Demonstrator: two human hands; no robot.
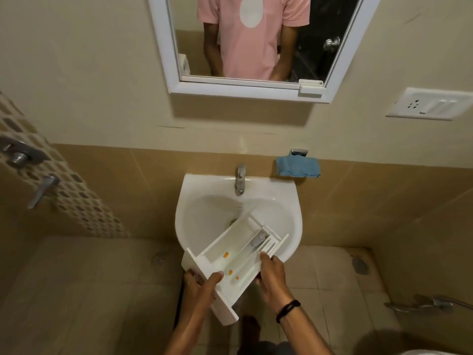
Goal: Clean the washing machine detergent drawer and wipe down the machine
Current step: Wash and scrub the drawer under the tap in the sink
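Head view: both hands hold the detergent drawer point(245, 248) over the sink point(197, 184).
The left hand point(202, 285) grips its front panel, thumb curled over the top edge; the right hand point(272, 276) clasps its right side wall. The drawer's far end slants into the basin, with orange spots point(226, 254) inside.

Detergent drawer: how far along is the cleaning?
Done: detergent drawer is out, at the sink. In hand: left hand and right hand hold it over the basin; orange spots inside, tap shows no water. Left: rinsing, then wiping the machine; blue cloth hangs on the wall.
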